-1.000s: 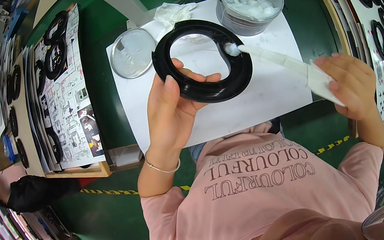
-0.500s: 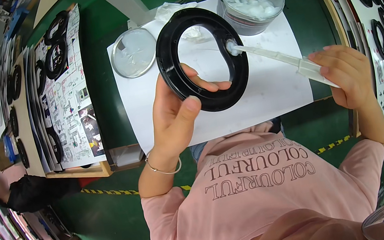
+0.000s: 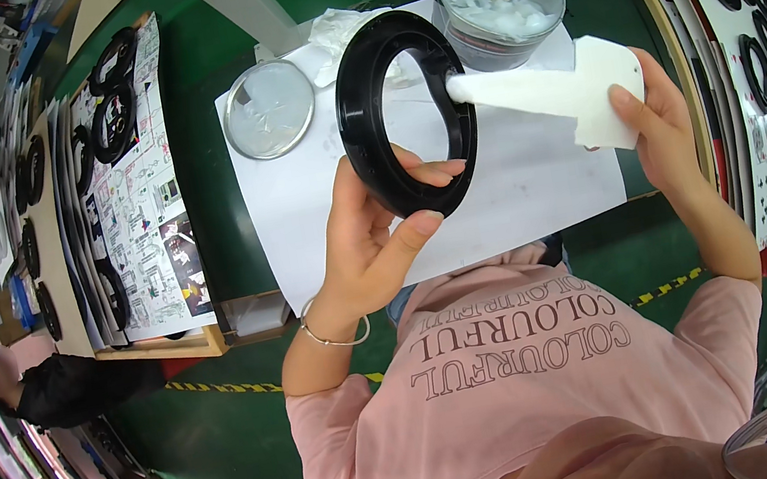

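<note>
My left hand (image 3: 367, 247) is closed round the lower part of a black oval ring (image 3: 363, 116), holding it upright above a white sheet (image 3: 537, 188). A flat white spatula (image 3: 572, 91) is pinched in my right hand (image 3: 664, 126) by its wide end. Its narrow tip touches the inner right side of the ring. Beyond the ring stands a clear round tub (image 3: 497, 55) holding white paste, with some crumpled tissue (image 3: 341, 33) to its left. A round clear lid (image 3: 268, 108) lies on the sheet's far left.
Wooden-edged trays flank the sheet: a left tray (image 3: 210, 342) and a right tray (image 3: 687, 77), both with upright boards and black rings. A grey post (image 3: 238, 5) rises behind the lid. Further left is another person (image 3: 63, 384) in dark clothes.
The spatula has turned from edge-on to showing its broad face, its tip still at the ring's right side. The ring has shifted slightly right and turned more sideways.
</note>
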Available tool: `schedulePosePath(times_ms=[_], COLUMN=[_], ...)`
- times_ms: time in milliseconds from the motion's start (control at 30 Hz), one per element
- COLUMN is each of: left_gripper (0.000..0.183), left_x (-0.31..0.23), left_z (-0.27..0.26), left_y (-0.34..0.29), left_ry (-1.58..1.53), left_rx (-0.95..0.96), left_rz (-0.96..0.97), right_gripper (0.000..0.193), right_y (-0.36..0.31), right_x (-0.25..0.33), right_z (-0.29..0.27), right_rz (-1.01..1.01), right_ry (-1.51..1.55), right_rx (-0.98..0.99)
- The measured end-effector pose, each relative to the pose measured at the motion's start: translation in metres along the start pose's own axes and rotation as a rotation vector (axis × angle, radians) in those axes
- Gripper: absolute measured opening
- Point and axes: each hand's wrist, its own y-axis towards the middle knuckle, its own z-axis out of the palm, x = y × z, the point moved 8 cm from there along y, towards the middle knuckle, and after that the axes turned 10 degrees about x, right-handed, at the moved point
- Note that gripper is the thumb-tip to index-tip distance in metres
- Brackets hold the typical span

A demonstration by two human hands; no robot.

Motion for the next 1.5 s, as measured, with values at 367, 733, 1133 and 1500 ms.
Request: schedulePosePath(times_ms=[367, 733, 1133, 1500], left_gripper=[0.038, 0.037, 0.035, 0.034], left_x=[0.003, 0.009, 0.002, 0.003], left_z=[-0.012, -0.018, -0.003, 0.0], left_y=[-0.009, -0.01, -0.005, -0.003], left_ry=[-0.144, -0.153, -0.101, -0.023], left_rx=[-0.094, -0.141, -0.034, 0.018], left_rz=[0.045, 0.024, 0.034, 0.039], right_gripper=[0.029, 0.024, 0.03, 0.019], right_y=[-0.017, -0.056, -0.042, -0.038], right_x=[0.042, 0.071, 0.093, 0.076], right_z=[0.017, 0.007, 0.064, 0.052], right_rz=[-0.894, -0.855, -1.059, -0.927], right_ry=[-1.742, -1.686, -1.388, -1.332], right_rx=[0.097, 0.1, 0.284, 0.298])
